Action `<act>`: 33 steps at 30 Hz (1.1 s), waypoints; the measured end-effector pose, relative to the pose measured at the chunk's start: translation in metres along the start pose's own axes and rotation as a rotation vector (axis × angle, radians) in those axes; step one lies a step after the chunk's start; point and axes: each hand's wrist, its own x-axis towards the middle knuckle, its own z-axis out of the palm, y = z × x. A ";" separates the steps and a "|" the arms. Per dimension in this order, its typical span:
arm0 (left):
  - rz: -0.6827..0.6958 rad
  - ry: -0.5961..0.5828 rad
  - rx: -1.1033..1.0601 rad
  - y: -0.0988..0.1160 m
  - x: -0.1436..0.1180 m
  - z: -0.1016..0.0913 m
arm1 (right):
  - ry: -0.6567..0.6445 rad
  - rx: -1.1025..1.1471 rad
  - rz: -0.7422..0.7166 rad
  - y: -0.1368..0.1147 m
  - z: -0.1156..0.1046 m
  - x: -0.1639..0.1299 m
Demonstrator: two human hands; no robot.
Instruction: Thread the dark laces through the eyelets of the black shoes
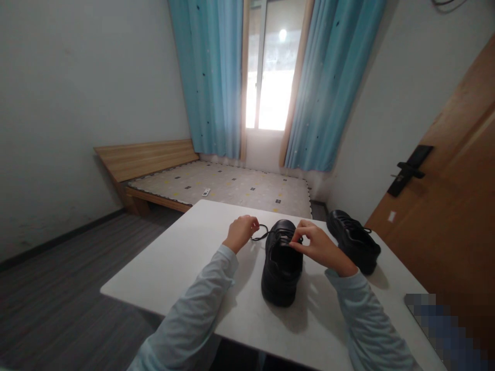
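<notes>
A black lace-up shoe (281,288) stands upright on the white table, its toe pointing away from me and its opening toward me. To its left is my left hand (242,232), closed, with the fingertips pinching a black shoelace (264,234) that curves out from the shoe. My right hand (315,246) comes in from the other side; its thumb and forefinger meet in a pinch on the lacing above the tongue. What lies between those fingertips is very small, but it looks like lace. A second black shoe (358,245) rests farther right.
The white table (174,273) reaches toward a low bed (228,180) with a small white remote (206,192) on it. Blue curtains (216,77) flank the window. A wooden door (444,170) is close on the right, and a pixelated object (444,324) lies at the table's right edge.
</notes>
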 end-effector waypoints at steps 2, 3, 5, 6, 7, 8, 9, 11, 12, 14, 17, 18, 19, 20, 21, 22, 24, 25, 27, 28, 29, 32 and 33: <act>-0.041 -0.070 0.032 -0.002 0.000 0.002 | -0.040 0.025 -0.002 0.000 -0.002 -0.001; -0.059 -0.099 0.047 -0.002 0.001 0.003 | -0.058 0.033 -0.002 0.000 -0.003 -0.001; -0.084 -0.145 0.075 -0.004 0.002 0.007 | -0.082 0.039 -0.001 0.000 -0.005 -0.002; -0.092 -0.160 0.087 -0.005 0.002 0.009 | -0.090 0.041 -0.001 0.000 -0.006 -0.003; -0.097 -0.172 0.098 -0.006 0.003 0.012 | -0.096 0.044 -0.001 -0.001 -0.007 -0.003; -0.096 -0.181 0.104 -0.007 0.003 0.013 | -0.102 0.047 -0.002 -0.001 -0.007 -0.003; -0.091 -0.190 0.106 -0.008 0.003 0.015 | -0.107 0.051 -0.004 -0.001 -0.008 -0.004; -0.084 -0.206 0.109 -0.009 0.003 0.017 | -0.116 0.055 -0.003 -0.002 -0.009 -0.004; -0.084 -0.215 0.110 -0.009 0.003 0.018 | -0.120 0.055 -0.004 -0.002 -0.010 -0.004; -0.087 -0.229 0.112 -0.008 0.002 0.018 | -0.129 0.052 -0.009 -0.003 -0.011 -0.005; -0.079 -0.222 0.116 -0.007 0.000 0.018 | -0.139 0.048 -0.022 -0.005 -0.011 -0.007; -0.076 -0.215 0.118 -0.006 0.000 0.018 | -0.142 0.045 -0.025 -0.005 -0.011 -0.007; -0.074 -0.208 0.121 -0.006 -0.001 0.017 | -0.145 0.041 -0.026 -0.005 -0.011 -0.007; -0.074 -0.196 0.123 -0.005 -0.001 0.017 | -0.148 0.035 -0.026 -0.005 -0.010 -0.008; -0.076 -0.176 0.120 -0.005 0.000 0.016 | -0.149 0.026 -0.024 -0.004 -0.010 -0.008; -0.081 -0.148 0.109 -0.004 0.000 0.015 | -0.148 0.012 -0.023 -0.004 -0.009 -0.008; -0.100 -0.074 0.060 -0.003 0.002 0.013 | -0.138 -0.022 -0.021 -0.002 -0.008 -0.009; -0.110 -0.033 0.020 -0.003 0.003 0.011 | -0.134 -0.037 -0.018 -0.002 -0.008 -0.009; -0.123 0.048 -0.090 -0.001 0.005 0.009 | -0.136 -0.052 -0.007 -0.001 -0.008 -0.009; -0.126 0.085 -0.161 -0.001 0.006 0.008 | -0.140 -0.051 0.001 -0.002 -0.009 -0.009; -0.127 0.117 -0.241 0.000 0.007 0.007 | -0.142 -0.047 0.009 -0.003 -0.009 -0.009; -0.119 0.160 -0.488 0.003 0.009 0.003 | -0.103 -0.037 0.025 -0.004 -0.012 -0.008; -0.120 0.152 -0.567 0.004 0.010 0.002 | -0.068 -0.038 0.030 -0.003 -0.013 -0.007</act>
